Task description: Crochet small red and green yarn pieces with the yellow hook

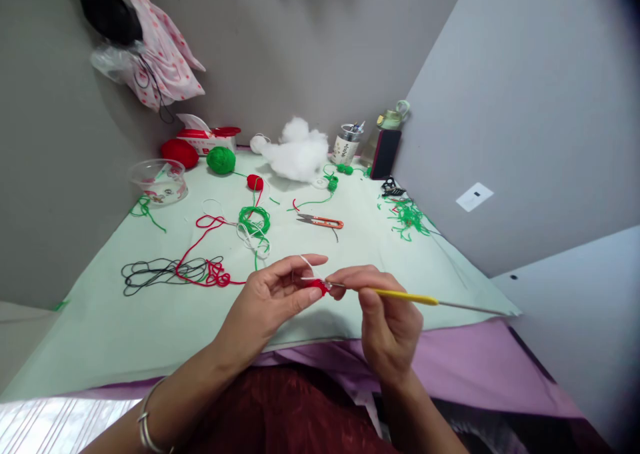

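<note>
Pinching small red crochet piece [319,286] between thumb and fingers: left hand [267,297], above the table's [200,331] near edge. Right hand [387,314] grips yellow-handled crochet hook [405,297], thumb and fingers closed on it, metal tip at the red piece. White yarn [307,263] runs up from the piece to the left fingers. Scissors [320,221] lie beyond the hands, orange handles to the right. Left of them, green yarn coil [254,221]; farther back, white stuffing [297,153] beside pen cup [346,145].

A small red crochet piece [320,285] with white yarn [307,265] meets a yellow-handled hook [405,297] above the tabletop's front edge.
</note>
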Demonstrator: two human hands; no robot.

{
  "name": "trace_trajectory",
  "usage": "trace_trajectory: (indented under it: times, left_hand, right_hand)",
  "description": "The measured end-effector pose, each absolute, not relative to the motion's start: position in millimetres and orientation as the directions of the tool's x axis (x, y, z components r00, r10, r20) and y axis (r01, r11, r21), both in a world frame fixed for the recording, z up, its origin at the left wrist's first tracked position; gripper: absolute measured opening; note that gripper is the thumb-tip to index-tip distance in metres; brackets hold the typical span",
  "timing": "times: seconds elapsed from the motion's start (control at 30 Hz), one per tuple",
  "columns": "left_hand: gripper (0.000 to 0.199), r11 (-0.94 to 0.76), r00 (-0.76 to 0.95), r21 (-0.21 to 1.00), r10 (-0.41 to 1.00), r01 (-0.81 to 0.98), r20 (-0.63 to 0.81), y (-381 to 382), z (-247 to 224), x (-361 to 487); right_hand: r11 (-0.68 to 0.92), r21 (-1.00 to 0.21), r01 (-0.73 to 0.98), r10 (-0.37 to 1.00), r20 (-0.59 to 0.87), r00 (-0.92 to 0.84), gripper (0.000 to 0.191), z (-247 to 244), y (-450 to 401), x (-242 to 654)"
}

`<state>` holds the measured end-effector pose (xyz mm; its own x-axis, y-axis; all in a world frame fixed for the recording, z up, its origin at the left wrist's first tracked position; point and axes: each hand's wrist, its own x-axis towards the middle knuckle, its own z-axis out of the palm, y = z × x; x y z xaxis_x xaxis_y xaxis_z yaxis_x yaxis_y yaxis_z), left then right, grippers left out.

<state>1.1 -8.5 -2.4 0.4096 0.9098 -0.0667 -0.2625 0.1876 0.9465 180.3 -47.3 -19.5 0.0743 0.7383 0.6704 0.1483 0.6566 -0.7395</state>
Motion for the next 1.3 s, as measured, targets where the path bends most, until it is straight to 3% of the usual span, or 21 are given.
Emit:
trace_trajectory:
  times: [0.23,0.47,0.7,1.07,1.3]
  left_hand:
    - [0.033,0.156,0.370,0.948,0.928,-0.277,-0.044,-10,-8,5]
    - [0.033,0.205,0.377,0.929,0.923,-0.307,-0.079,-13,-5,3]
    - [0.031,0.224,0.407,0.917,0.910,-0.329,-0.076,-12,-8,4]
    - [0.040,0.251,0.385,0.902,0.917,-0.351,-0.105,-13,-6,9]
    - [0.040,0.120,0.324,0.954,0.946,-0.274,-0.026,-13,-2,9]
  right_hand:
    - [0.754,-0.555,0.352,0.602,0.798,-0.031,0.032,-28,-50,180]
    - [0.665,-0.718,0.206,0.722,0.688,0.065,0.027,-21,-53,178]
    - [0.723,-0.611,0.322,0.635,0.772,0.040,0.032,-27,-53,176]
    - [0.700,-0.587,0.407,0.628,0.777,0.040,0.029,-31,-51,175]
    - [0.715,-0.547,0.435,0.604,0.797,0.010,0.027,-28,-50,174]
